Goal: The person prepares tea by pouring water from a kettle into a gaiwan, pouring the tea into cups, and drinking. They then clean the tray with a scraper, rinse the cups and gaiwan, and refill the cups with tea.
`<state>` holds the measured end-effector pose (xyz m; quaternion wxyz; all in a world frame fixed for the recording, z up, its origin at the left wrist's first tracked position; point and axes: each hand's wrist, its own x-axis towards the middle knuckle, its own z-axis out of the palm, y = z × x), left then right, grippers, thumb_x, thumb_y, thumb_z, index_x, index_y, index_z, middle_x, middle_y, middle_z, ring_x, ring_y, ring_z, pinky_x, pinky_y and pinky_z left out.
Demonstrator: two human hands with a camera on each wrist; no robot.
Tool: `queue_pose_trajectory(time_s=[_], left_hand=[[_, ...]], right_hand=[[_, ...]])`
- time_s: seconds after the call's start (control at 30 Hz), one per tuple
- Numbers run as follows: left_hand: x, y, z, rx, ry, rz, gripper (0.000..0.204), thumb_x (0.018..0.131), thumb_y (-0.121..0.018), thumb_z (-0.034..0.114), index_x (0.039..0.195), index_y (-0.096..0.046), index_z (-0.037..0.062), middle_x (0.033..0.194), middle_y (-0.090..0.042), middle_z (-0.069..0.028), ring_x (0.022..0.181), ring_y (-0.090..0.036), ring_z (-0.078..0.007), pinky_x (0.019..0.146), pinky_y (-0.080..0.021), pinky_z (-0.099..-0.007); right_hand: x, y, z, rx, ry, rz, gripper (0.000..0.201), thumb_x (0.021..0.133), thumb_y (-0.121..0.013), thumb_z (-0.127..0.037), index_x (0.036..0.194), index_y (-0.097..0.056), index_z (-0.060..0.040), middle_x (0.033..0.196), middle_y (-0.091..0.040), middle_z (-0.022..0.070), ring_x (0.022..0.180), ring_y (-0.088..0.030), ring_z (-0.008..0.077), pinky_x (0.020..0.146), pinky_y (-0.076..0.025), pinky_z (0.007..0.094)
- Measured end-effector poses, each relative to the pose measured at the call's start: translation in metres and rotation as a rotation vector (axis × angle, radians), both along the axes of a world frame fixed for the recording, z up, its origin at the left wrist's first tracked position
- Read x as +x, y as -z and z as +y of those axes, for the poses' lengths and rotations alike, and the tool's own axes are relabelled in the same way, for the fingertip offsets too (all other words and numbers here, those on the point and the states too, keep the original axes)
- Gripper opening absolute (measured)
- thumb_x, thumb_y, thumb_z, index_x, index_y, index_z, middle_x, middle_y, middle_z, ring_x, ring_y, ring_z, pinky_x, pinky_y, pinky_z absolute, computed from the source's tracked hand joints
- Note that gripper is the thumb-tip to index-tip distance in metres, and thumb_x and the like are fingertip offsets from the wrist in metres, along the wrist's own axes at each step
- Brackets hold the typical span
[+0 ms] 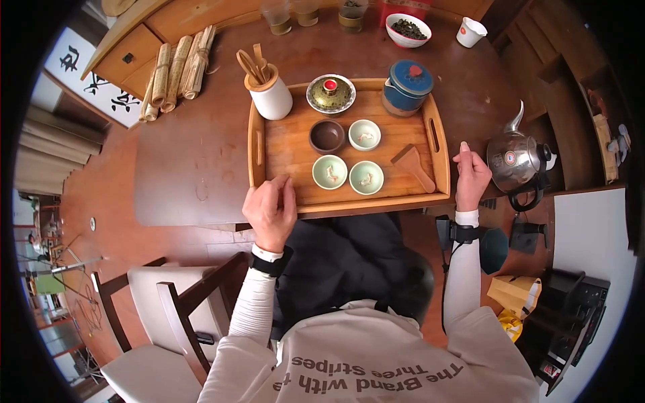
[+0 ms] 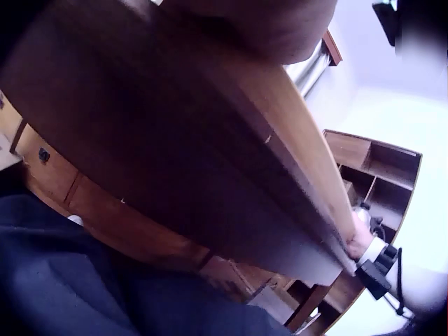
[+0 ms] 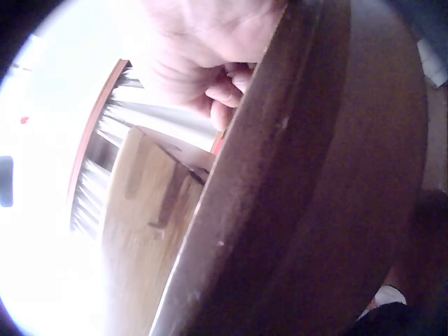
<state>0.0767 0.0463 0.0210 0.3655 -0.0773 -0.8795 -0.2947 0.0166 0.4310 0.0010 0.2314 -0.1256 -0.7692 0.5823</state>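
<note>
Your left hand (image 1: 270,211), fingers bent together around nothing visible, lies at the near left corner of the wooden tray (image 1: 376,203); whether it touches the rim, you cannot tell from here. Your right hand (image 1: 473,176), loosely curled and holding nothing, sits just beyond the tray's right side. It looks like a pause, with nothing lifted; any reach inward calls for uncurling the fingers and coming down over the rim. Nearest your left, two pale green cups (image 1: 329,172) (image 1: 367,178) stand before a dark cup (image 1: 327,136) and a third green one (image 1: 364,135); a wooden scraper (image 1: 423,176) lies to the right. A lidded bowl (image 1: 331,94) and blue pot (image 1: 408,87) line the back. The tray's front runs along the table's near edge, leaving little room there; the kettle (image 1: 514,161) crowds your right hand, while bare table (image 1: 181,168) opens wide on the left.
</note>
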Motion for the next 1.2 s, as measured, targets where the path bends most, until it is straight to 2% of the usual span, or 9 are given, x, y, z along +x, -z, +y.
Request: queue_pose_trajectory(time_s=[0.17, 0.23, 0.4, 0.6, 0.7, 1.0, 1.1, 1.17, 1.2], left_hand=[[-0.001, -0.002, 0.001, -0.08, 0.001, 0.03, 0.01, 0.085, -0.076, 0.001, 0.091, -0.071, 0.0064, 0.063, -0.058, -0.0035, 0.053, -0.052, -0.0238, 0.056, -0.039, -0.0354], [-0.002, -0.004, 0.001, -0.083, -0.001, -0.004, 0.009, 0.086, -0.076, 0.002, 0.091, -0.072, 0.0072, 0.061, -0.058, -0.0037, 0.052, -0.052, -0.024, 0.055, -0.039, -0.0355], [0.002, -0.014, -0.007, -0.122, 0.053, -0.203, 0.006, 0.088, -0.077, 0.007, 0.092, -0.074, 0.0096, 0.058, -0.059, -0.0062, 0.049, -0.052, -0.0254, 0.053, -0.041, -0.036], [-0.006, -0.019, -0.004, 0.082, 0.024, -0.308, 0.005, 0.09, -0.078, 0.011, 0.094, -0.075, 0.0109, 0.065, -0.065, -0.0122, 0.055, -0.065, -0.0279, 0.052, -0.048, -0.0373], [-0.008, -0.012, -0.002, -0.09, 0.01, -0.212, 0.006, 0.09, -0.077, 0.01, 0.095, -0.075, 0.0111, 0.066, -0.066, -0.0112, 0.054, -0.063, -0.0272, 0.052, -0.048, -0.0371], [-0.004, -0.006, 0.002, -0.049, -0.034, -0.115, 0.006, 0.092, -0.075, 0.008, 0.098, -0.074, 0.0071, 0.083, -0.073, -0.0141, 0.069, -0.07, -0.0332, 0.061, -0.054, -0.038], [-0.005, -0.004, 0.001, -0.053, -0.027, -0.1, 0.006, 0.092, -0.075, 0.009, 0.099, -0.074, 0.0081, 0.081, -0.073, -0.0129, 0.067, -0.069, -0.0322, 0.06, -0.053, -0.038], [-0.004, -0.005, 0.001, -0.066, -0.033, -0.092, 0.006, 0.092, -0.075, 0.009, 0.098, -0.074, 0.0086, 0.08, -0.073, -0.0123, 0.066, -0.069, -0.0318, 0.059, -0.053, -0.0381], [-0.006, -0.004, 0.002, -0.077, -0.042, -0.089, 0.005, 0.092, -0.075, 0.01, 0.097, -0.074, 0.0092, 0.079, -0.072, -0.0117, 0.065, -0.069, -0.0313, 0.058, -0.053, -0.0382]], right_hand=[[-0.001, -0.003, -0.003, 0.089, -0.007, 0.034, 0.041, 0.104, -0.068, -0.023, 0.07, -0.062, -0.0006, 0.063, -0.04, -0.0093, 0.059, -0.03, 0.0017, 0.054, -0.02, 0.0234], [0.0, -0.004, -0.002, 0.108, 0.006, -0.012, 0.041, 0.102, -0.069, -0.027, 0.073, -0.065, 0.001, 0.065, -0.051, -0.0042, 0.066, -0.042, 0.0051, 0.061, -0.034, 0.0244], [0.001, -0.003, -0.001, 0.09, -0.001, -0.041, 0.04, 0.102, -0.069, -0.027, 0.073, -0.066, 0.0012, 0.066, -0.054, -0.0035, 0.068, -0.044, 0.0055, 0.063, -0.037, 0.0248], [0.001, -0.002, 0.001, 0.114, 0.004, -0.047, 0.039, 0.102, -0.069, -0.026, 0.074, -0.067, 0.0016, 0.066, -0.056, -0.0028, 0.068, -0.046, 0.0057, 0.064, -0.038, 0.0251], [-0.001, -0.003, 0.0, 0.076, 0.005, -0.024, 0.038, 0.101, -0.07, -0.026, 0.075, -0.068, 0.0019, 0.066, -0.056, -0.0022, 0.068, -0.046, 0.0056, 0.064, -0.038, 0.0249], [-0.004, 0.004, 0.002, 0.058, 0.007, -0.028, 0.038, 0.101, -0.071, -0.026, 0.075, -0.07, 0.0018, 0.066, -0.058, -0.0017, 0.069, -0.048, 0.0056, 0.066, -0.04, 0.0247], [-0.005, 0.003, -0.002, 0.067, 0.006, 0.079, 0.038, 0.102, -0.071, -0.023, 0.072, -0.066, 0.0007, 0.064, -0.046, -0.0091, 0.061, -0.035, 0.0017, 0.056, -0.026, 0.0226], [-0.004, 0.0, -0.001, 0.09, -0.002, -0.008, 0.039, 0.099, -0.072, -0.028, 0.074, -0.07, 0.0011, 0.066, -0.06, -0.0015, 0.068, -0.049, 0.006, 0.066, -0.04, 0.0254], [-0.006, 0.002, -0.002, 0.085, 0.01, 0.011, 0.039, 0.099, -0.072, -0.029, 0.074, -0.071, 0.001, 0.065, -0.06, -0.0015, 0.067, -0.049, 0.0063, 0.065, -0.041, 0.026]])
